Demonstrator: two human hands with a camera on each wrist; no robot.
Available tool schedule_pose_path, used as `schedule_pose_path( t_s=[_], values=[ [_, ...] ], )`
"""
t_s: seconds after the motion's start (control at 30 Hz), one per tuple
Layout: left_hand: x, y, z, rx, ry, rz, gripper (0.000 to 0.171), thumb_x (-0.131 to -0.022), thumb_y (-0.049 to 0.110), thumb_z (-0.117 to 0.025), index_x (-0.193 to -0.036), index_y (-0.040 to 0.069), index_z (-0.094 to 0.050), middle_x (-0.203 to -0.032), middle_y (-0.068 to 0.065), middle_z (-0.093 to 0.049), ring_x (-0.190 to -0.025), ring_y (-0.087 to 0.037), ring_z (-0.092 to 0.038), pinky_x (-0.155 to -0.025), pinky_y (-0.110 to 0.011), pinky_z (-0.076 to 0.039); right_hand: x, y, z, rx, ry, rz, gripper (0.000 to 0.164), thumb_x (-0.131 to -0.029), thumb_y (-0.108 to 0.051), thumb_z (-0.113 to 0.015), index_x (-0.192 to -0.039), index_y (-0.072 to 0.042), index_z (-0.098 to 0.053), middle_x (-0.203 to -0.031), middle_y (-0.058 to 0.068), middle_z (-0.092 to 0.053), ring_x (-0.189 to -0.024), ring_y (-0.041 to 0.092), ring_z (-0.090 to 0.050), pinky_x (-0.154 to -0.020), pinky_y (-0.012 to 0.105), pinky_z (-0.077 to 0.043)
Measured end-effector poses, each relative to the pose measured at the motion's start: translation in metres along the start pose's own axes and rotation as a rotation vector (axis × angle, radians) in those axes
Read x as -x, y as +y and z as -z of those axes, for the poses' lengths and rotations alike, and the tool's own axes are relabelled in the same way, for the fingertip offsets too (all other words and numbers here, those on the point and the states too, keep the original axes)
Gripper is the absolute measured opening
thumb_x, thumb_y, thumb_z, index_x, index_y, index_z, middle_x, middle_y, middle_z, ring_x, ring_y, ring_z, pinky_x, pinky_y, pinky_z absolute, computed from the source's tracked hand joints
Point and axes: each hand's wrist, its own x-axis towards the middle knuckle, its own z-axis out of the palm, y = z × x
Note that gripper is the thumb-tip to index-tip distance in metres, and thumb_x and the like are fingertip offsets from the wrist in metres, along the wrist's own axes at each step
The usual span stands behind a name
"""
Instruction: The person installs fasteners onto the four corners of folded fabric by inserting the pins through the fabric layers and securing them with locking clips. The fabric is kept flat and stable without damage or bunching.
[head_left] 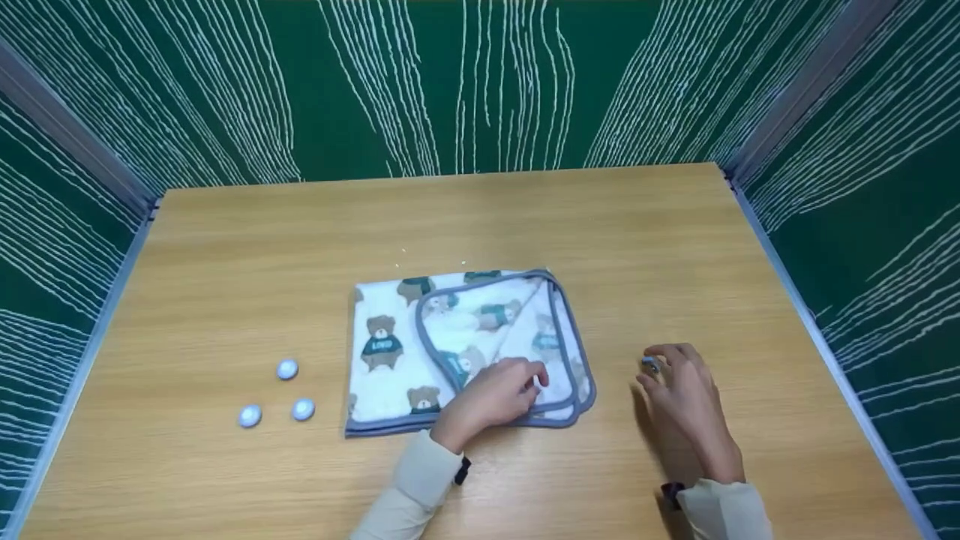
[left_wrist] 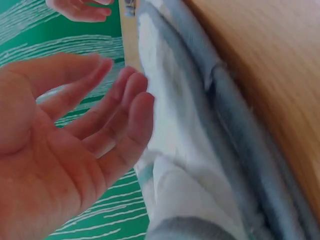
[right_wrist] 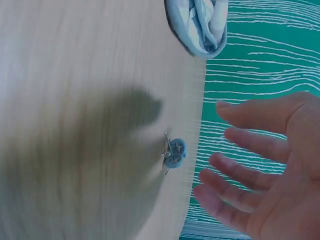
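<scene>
A folded white baby blanket [head_left: 386, 390] with bears in green sweaters and grey trim lies mid-table, one corner flap turned over on its right part. Over the flap's lower edge is my left hand [head_left: 495, 391], its fingers loosely bent; the left wrist view shows nothing in the palm. To the right of the blanket, my right hand [head_left: 686, 394] hovers with thumb and fingers spread around two small round blue pieces [right_wrist: 175, 153] with thin metal pins. These sit on the wood, apart from the fingertips [right_wrist: 220, 159] in the right wrist view.
Three small white round discs [head_left: 303, 409] lie on the table left of the blanket. Tiny white bits [head_left: 397, 265] are scattered behind it. Green panels with white streaks [head_left: 517, 82] stand around the back and sides of the wooden table [head_left: 247, 247].
</scene>
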Motion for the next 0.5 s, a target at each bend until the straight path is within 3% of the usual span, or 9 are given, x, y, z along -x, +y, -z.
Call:
schedule_pose_path(
  t_s=[0.13, 0.27, 0.5],
  values=[
    [0.0, 0.001, -0.007, -0.044, -0.048, -0.017, 0.021, -0.094, 0.007, -0.051, -0.106, 0.012, -0.068, -0.096, 0.001, -0.063, -0.085, -0.009, -0.056, -0.077, -0.021, -0.048, -0.001, 0.006, -0.002, 0.015, -0.041, -0.043, 0.036, -0.083, -0.006, -0.068, -0.115, 0.008, -0.059, -0.114, 0.027, -0.051, -0.102, 0.044, -0.051, -0.082, 0.058, -0.043],
    [0.0, 0.002, -0.012, -0.05, -0.093, -0.021, 0.023, -0.094, 0.007, -0.051, -0.109, 0.014, -0.068, -0.099, 0.002, -0.062, -0.091, -0.009, -0.058, -0.081, -0.021, -0.048, -0.002, 0.01, -0.005, 0.014, -0.068, -0.093, 0.035, -0.086, -0.005, -0.065, -0.117, 0.009, -0.057, -0.115, 0.026, -0.05, -0.105, 0.045, -0.051, -0.085, 0.058, -0.043],
    [0.004, 0.002, -0.021, -0.122, -0.078, -0.068, 0.028, -0.094, 0.007, -0.051, -0.114, 0.016, -0.068, -0.108, 0.003, -0.056, -0.097, -0.01, -0.05, -0.082, -0.021, -0.045, -0.004, 0.012, -0.01, -0.025, -0.06, -0.111, 0.031, -0.085, 0.005, -0.062, -0.114, 0.013, -0.057, -0.111, 0.027, -0.052, -0.102, 0.044, -0.053, -0.086, 0.055, -0.046]
  ],
)
